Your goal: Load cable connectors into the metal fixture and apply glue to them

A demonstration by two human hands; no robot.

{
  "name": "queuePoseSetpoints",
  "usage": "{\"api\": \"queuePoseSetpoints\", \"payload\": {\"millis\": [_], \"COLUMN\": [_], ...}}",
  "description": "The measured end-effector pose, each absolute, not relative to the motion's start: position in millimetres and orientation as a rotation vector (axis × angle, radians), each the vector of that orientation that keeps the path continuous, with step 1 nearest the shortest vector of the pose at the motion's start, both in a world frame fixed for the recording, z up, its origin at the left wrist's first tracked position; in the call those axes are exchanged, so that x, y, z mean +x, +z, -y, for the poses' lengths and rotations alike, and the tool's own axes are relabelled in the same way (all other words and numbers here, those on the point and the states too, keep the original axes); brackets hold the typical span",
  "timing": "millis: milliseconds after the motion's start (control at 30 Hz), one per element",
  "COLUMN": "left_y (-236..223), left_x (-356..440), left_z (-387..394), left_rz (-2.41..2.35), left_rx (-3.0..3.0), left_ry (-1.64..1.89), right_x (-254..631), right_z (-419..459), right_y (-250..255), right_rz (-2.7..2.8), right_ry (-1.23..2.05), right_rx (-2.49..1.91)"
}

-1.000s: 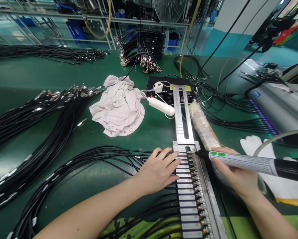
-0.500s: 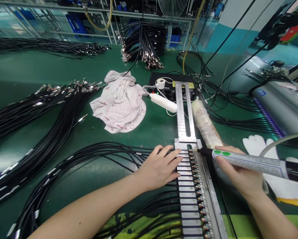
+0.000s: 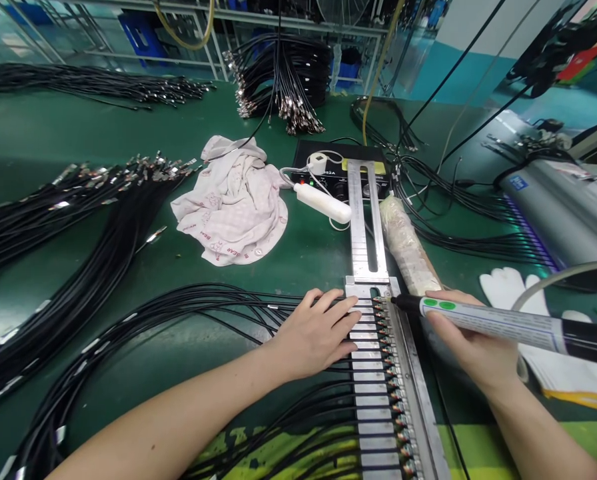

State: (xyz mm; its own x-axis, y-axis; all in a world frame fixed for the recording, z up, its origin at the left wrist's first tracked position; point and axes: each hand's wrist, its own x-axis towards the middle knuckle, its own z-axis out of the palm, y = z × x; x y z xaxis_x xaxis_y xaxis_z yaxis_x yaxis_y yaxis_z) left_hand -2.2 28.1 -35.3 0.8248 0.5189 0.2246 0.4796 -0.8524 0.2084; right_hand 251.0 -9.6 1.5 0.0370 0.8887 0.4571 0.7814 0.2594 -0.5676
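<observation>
Black cables (image 3: 178,297) lie under the left grip (image 3: 318,333), spread loosely over them, and seem light and bendable, best held near their ends (image 3: 390,361), while the right grip (image 3: 471,337) clasps a probably light, stiff pen (image 3: 508,323).

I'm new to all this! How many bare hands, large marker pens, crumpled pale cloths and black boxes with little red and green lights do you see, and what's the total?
Bare hands: 2 (left hand, right hand)
Marker pen: 1
Crumpled pale cloth: 1
Black box: 1
Total: 5
</observation>
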Motion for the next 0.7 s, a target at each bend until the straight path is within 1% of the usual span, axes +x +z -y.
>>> {"api": "queuePoseSetpoints", "payload": {"millis": [267,700], "left_y": [-36.2,-36.2], "left_x": [-3.2,-3.2], "left_z": [-28.3,-28.9], "left_rz": [-0.786,-0.774], "left_rx": [2.875,2.864], "left_ry": [0.406,0.383], "right_x": [248.8,245.6], "right_z": [10.0,10.0], "right_y": [1.1,3.7], "right_rz": [1.719,1.73], "right_ry": [0.226,0.222], "right_rx": [-1.54,-1.541]}}
